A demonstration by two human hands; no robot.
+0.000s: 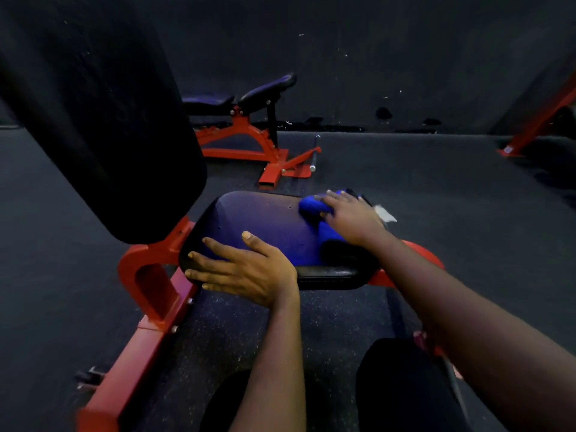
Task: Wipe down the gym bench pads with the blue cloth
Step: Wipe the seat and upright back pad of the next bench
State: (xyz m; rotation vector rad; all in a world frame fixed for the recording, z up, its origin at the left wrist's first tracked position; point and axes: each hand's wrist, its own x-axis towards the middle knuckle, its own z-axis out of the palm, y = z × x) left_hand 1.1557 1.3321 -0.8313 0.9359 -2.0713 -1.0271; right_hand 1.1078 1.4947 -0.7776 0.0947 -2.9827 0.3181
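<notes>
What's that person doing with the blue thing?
The person is wiping a gym bench. Their right hand presses a blue cloth flat on the far right part of the seat pad. Their left hand rests open on the pad's near left corner. The tall back pad rises on the left with no hand on it. A second bench stands behind.

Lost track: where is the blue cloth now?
Head view: the crumpled blue cloth lies far right on the dark padded seat, under the right hand.
</notes>
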